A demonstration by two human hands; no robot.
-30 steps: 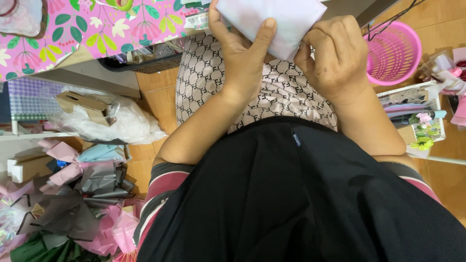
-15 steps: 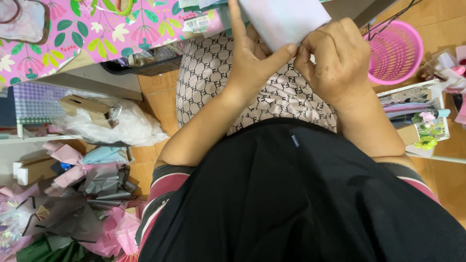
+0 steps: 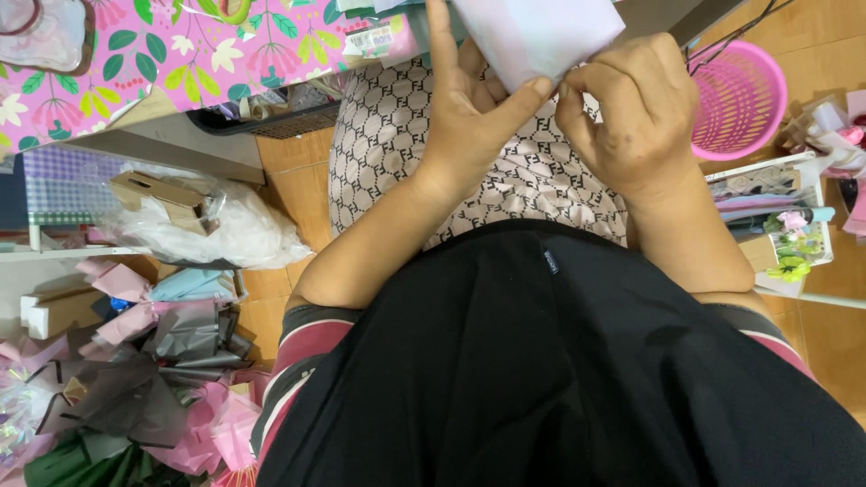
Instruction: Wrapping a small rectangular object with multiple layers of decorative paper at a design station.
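Both hands up at the top of the view, working a pale sheet of paper (image 3: pixel 539 36), lavender-white w/ a faint bluish band. Left hand (image 3: pixel 469 99) lies open behind and under the sheet: fingers straight, pointing away from the body, thumb stretched across to the sheet's lower corner, so the grip is a flat thumb-to-palm pinch w/ the paper in it. Right hand (image 3: pixel 627 108) is curled tight, fingertips bunched at that same lower corner, narrow grip closed on the paper's edge. The two grips meet there, thumb tip of the left just touching the right's fingertips.

So the sheet sits above both grips, rising from the pinch point and cut off by the top of frame; its upper part can't be seen. Below the grips: lap in beige patterned fabric (image 3: pixel 505 171), then a black shirt (image 3: pixel 559 361) nearest the camera.

Left of the left-hand grip, a tabletop (image 3: pixel 162 63) covered in pink floral wrap. Further down that side, on the floor: clear plastic bag w/ a cardboard piece (image 3: pixel 198 221), then a heap of pink, grey and light-blue wrapping sheets (image 3: pixel 153 361).

Right of the right-hand grip, near it, a pink mesh basket (image 3: pixel 735 95) on the wooden floor (image 3: pixel 812 36). Below that, a white tray w/ small flower bits (image 3: pixel 785 234).
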